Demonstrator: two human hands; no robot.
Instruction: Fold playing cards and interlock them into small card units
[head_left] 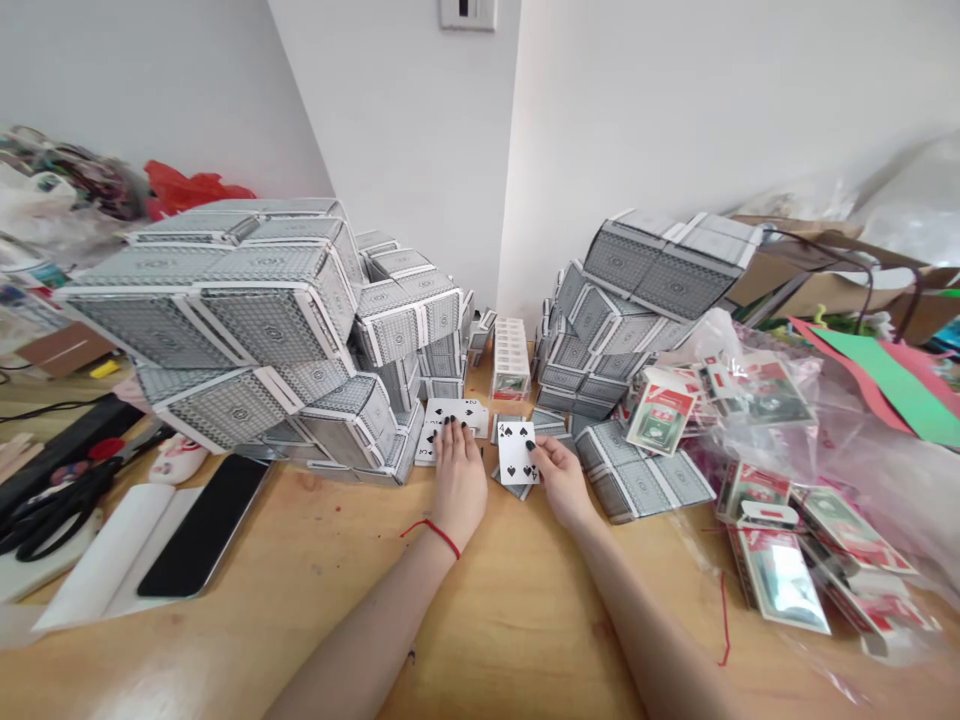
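My right hand [561, 480] pinches the right edge of a playing card [516, 455], the four of spades, face up. Beneath that card lie several loose cards with grey patterned backs, partly hidden. To its left, my left hand [459, 478] rests flat with fingers stretched over face-up spade cards [442, 410]; a two and a three show at their corners. Cube-like blocks [255, 310] made of folded grey-backed cards rise in a tall stack on the left. A second stack of card blocks [637, 270] stands on the right, with a low block [645, 475] beside my right hand.
Between the stacks stands a row of card boxes [511, 355]. Opened red-and-green card boxes [780, 570] and clear plastic wrap lie at the right. On the left are a black phone [206, 525], scissors [82, 490] and a white mouse [178, 458]. A wall closes the back.
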